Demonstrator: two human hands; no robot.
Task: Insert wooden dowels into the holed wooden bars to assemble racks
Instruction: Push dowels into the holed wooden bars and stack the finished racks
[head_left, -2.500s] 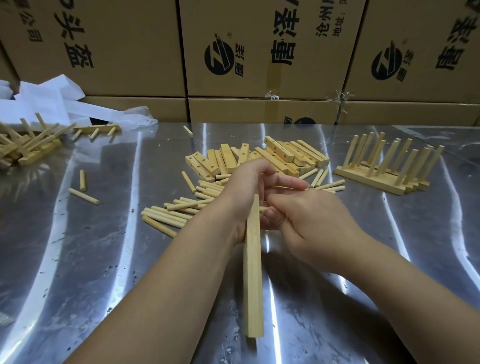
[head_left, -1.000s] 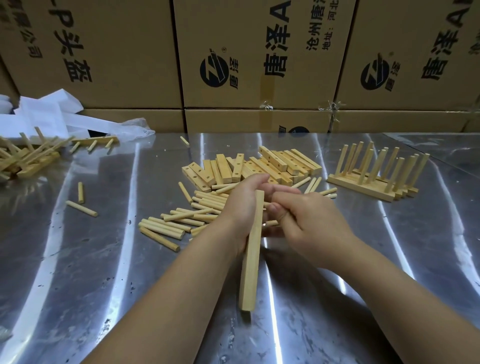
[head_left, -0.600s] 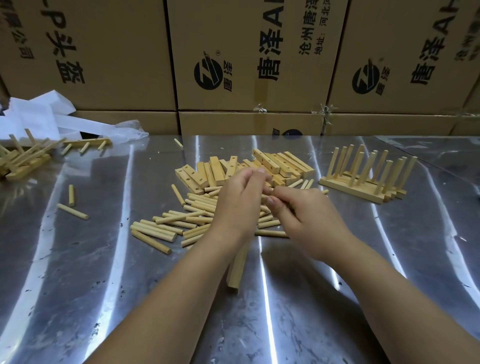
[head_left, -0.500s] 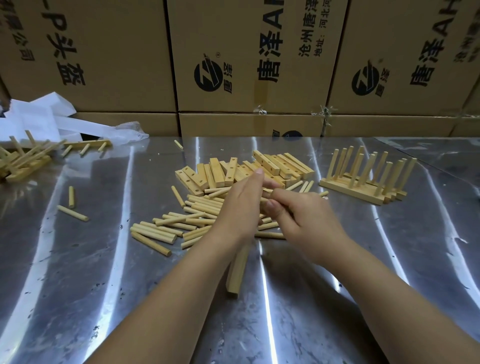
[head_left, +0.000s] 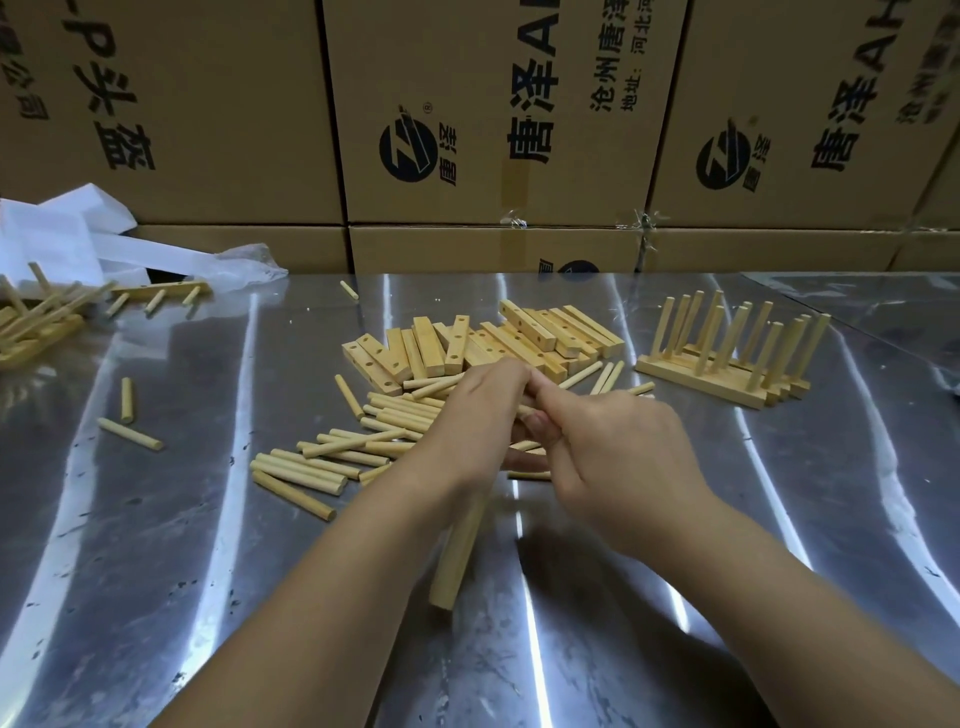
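Note:
My left hand (head_left: 478, 415) grips a long holed wooden bar (head_left: 457, 556) at its far end; the bar's near end sticks out below my wrist toward me. My right hand (head_left: 608, 447) is pressed against the left at the bar's top, fingers curled as if pinching something small; what it holds is hidden between the hands. Loose dowels (head_left: 332, 457) lie scattered just left of my hands. A heap of short holed bars (head_left: 483, 343) lies behind them.
Finished racks (head_left: 727, 353) with upright dowels stand at the right. More assembled pieces (head_left: 36, 317) and white plastic bags (head_left: 78, 234) lie at the far left. Stray dowels (head_left: 127, 431) dot the metal table (head_left: 156, 571). Cardboard boxes (head_left: 493, 114) wall off the back.
The bar has swung from lying flat toward me to a steeper tilt, so most of it is now hidden under my left wrist. Both hands have stayed together over the dowel pile.

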